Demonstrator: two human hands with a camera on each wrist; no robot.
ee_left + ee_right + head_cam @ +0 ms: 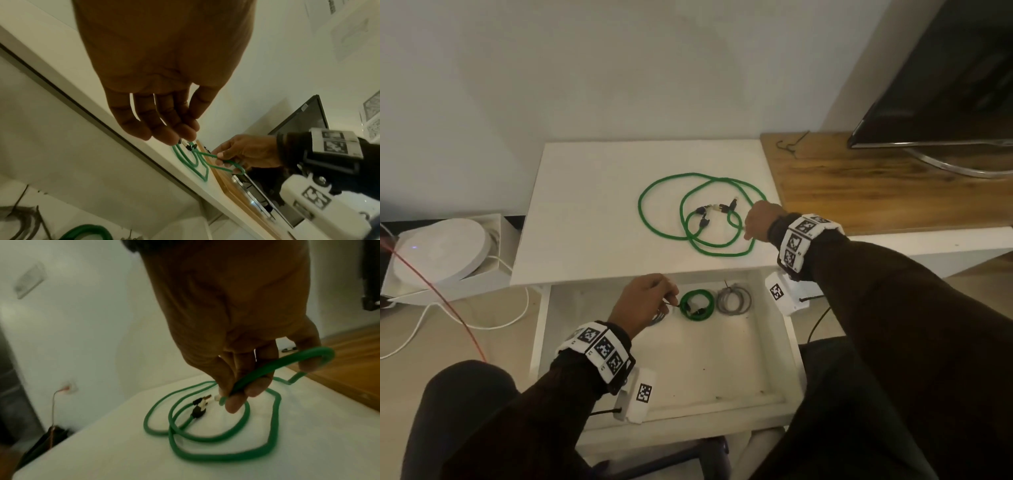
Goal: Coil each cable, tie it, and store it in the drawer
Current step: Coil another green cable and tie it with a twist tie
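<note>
Loose green braided cable sprawled in overlapping loops on white counter; right hand fingers pinching one loop; left hand fingers relaxed, empty.

Braided green cable, smooth matt white tabletop, grained wooden sideboard

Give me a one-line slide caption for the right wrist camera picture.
Right hand pinches a loop of the loose green cable lying on the white tabletop.
</note>
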